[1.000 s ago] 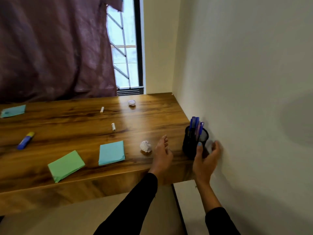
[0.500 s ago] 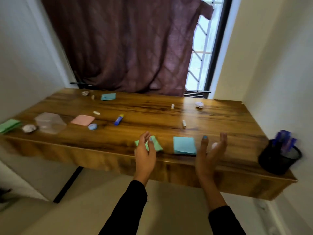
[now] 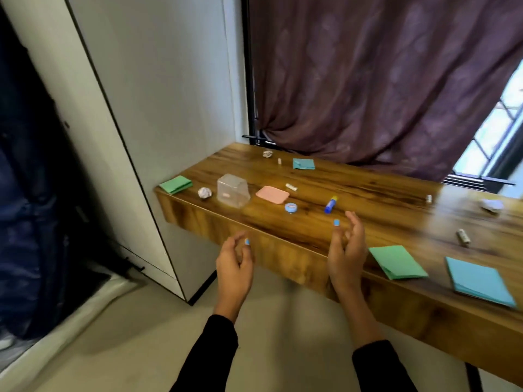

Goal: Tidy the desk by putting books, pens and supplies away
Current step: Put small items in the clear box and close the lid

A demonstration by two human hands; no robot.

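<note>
Supplies lie scattered along the wooden worktop (image 3: 376, 199); we find none of them in either grip. The left hand (image 3: 235, 267) hangs in front of the worktop's front edge, fingers loosely curled, holding nothing. The right hand (image 3: 346, 250) is raised over that edge, fingers spread and slightly bent, likewise empty.

Just beyond the right hand we note a blue glue stick (image 3: 330, 204) with a yellow cap, lying flat. To that hand's left and farther back sit a small round blue container (image 3: 291, 207), a pink pad (image 3: 272, 194) and a clear plastic box (image 3: 233, 190). A crumpled paper ball (image 3: 205, 192) and a green note pad (image 3: 175, 184) lie past the box, near the worktop's left end.

Immediately right of the right hand lies a second green pad (image 3: 397, 262), then a blue pad (image 3: 478, 281) beside it. A further blue pad (image 3: 303, 164) lies well back, near the curtain (image 3: 382, 80).
</note>
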